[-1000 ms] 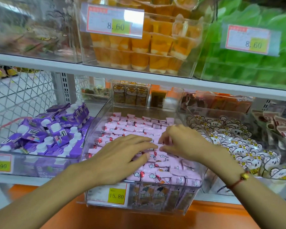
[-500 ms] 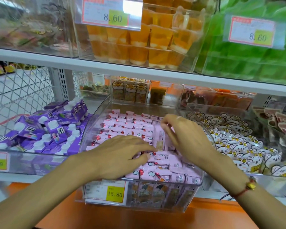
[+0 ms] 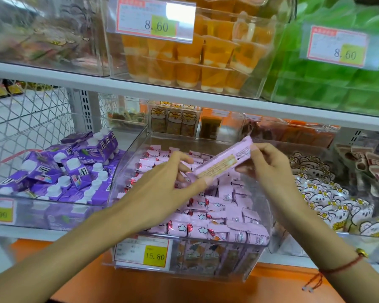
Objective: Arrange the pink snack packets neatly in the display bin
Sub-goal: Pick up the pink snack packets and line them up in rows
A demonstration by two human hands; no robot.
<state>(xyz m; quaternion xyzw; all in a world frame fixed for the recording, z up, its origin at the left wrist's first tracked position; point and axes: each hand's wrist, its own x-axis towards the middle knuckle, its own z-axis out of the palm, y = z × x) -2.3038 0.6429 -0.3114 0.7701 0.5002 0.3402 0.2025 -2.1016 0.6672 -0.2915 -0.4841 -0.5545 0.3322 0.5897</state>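
Display bin [image 3: 127, 162]: clear hard plastic, glossy, glare on walls. Pink snack packets [image 3: 217, 217]: thin film wrappers, slight sheen, crimped ends. Lifted packet [image 3: 222, 159]: matt-looking printed back. Price label [image 3: 143, 251]: paper behind clear sleeve. Wire basket [image 3: 29, 125]: white-coated metal mesh. Wrist cord [image 3: 339, 268]: red woven thread.

1. Left hand [image 3: 162, 193] raised in from lower left, forearm bare, thumb and fingers pinching the lower end of a long pink printed snack packet [image 3: 221, 162].
2. Right hand [image 3: 269, 169] opposite, fingers curled, pinching the upper end; red string bracelet [image 3: 341, 266] on wrist.
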